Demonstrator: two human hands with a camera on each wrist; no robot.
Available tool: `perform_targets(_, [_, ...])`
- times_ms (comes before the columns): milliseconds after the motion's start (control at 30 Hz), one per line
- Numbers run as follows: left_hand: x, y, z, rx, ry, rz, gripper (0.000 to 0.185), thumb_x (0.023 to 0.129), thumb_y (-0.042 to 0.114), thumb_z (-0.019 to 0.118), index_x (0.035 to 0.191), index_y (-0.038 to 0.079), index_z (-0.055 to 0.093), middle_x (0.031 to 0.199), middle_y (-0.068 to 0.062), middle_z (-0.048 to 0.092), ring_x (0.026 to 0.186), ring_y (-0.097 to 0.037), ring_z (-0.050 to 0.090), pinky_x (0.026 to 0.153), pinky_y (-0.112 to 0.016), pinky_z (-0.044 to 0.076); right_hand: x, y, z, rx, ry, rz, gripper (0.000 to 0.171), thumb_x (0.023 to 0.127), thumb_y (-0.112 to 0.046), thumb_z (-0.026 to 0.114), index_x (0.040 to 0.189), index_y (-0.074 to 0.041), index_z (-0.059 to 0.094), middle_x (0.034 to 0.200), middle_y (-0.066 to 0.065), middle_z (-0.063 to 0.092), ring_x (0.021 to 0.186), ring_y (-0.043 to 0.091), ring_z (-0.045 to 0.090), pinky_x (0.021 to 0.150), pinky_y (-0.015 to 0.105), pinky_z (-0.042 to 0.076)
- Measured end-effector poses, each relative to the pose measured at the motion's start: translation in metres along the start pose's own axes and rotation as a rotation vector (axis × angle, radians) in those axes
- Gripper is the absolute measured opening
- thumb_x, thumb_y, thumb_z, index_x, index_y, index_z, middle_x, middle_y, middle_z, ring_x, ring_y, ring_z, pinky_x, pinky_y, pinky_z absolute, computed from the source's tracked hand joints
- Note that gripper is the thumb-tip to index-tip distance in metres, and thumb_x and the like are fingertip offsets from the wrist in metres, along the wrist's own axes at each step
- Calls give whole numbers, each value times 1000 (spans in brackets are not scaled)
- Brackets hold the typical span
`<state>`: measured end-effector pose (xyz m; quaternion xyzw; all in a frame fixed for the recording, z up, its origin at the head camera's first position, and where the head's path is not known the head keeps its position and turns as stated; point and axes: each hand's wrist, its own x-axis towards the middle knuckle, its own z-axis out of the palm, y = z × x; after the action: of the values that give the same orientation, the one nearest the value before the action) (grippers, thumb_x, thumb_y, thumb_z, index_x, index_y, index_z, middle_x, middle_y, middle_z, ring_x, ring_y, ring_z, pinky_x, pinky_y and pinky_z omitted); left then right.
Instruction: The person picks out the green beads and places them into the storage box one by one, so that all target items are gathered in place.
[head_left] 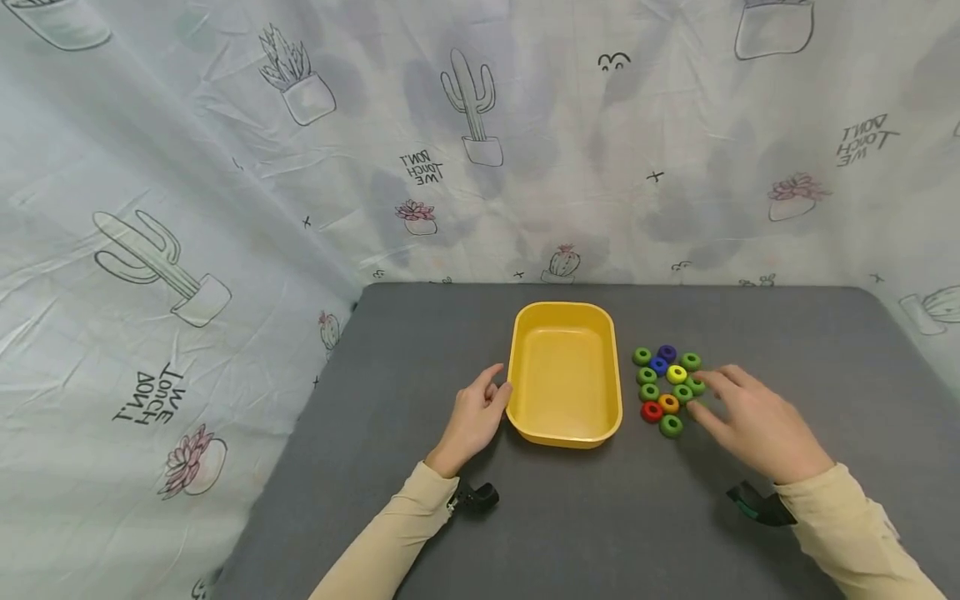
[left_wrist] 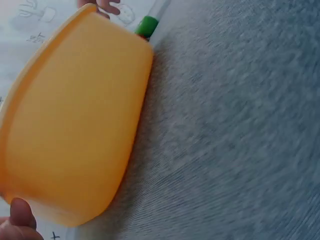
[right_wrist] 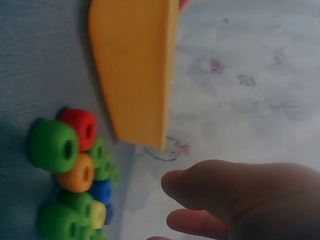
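A yellow plastic bin (head_left: 566, 442) stands on the grey table. At its left rim is my left hand (head_left: 472, 417), fingers loosely bent and thumb at or very near the edge; contact is hard to tell. To the right of the bin lies a cluster of small beads with holes, mostly green (head_left: 671, 426), with a red bead (head_left: 652, 411), an orange bead (head_left: 668, 404), a yellow bead (head_left: 677, 374) and blue ones (head_left: 658, 366). My right hand (head_left: 757, 425) hovers at the cluster's right side, thumb and fingers apart, holding nothing visible.
The grey table (head_left: 420, 350) reaches back to a pale curtain (head_left: 540, 167) printed with cacti, which also hangs along the left side. A dark wrist device (head_left: 476, 497) sits at my left cuff, and another (head_left: 761, 505) at my right.
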<state>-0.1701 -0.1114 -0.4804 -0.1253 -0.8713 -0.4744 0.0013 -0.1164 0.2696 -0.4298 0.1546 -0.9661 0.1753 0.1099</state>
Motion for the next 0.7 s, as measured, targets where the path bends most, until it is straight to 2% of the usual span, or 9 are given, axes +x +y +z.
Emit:
perform_targets(167, [-1,-2,6,-24,-5,4,50,109,25,58,151,0,50,69,3,51,55,-7,47,59,-21,40,-2,11,11,22,-18,15,36,90,-16,80,120,1,70,110,21,67,87,33,70,57,44,56])
perform_targets(433, [-4,-3,8,-45,-14,17,50,108,23,60,151,1,51,69,4,51,54,-5,46,58,-20,40,-4,23,24,27,-71,67,36,90,-19,80,118,2,70,110,22,68,88,35,70,64,50,58])
perform_targets(567, [-5,-3,8,-97,-30,14,51,108,25,59,152,1,49,67,-3,58,53,-7,48,53,-20,40,-5,28,29,27,-74,61,35,89,-18,82,117,1,71,109,20,69,88,34,70,68,52,58])
perform_targets(700, [-5,-3,9,-130,-34,-7,52,108,25,59,154,3,47,68,-12,65,51,-9,49,49,-21,37,-5,32,34,35,-64,54,33,88,-16,83,115,0,72,105,16,69,83,27,67,66,49,56])
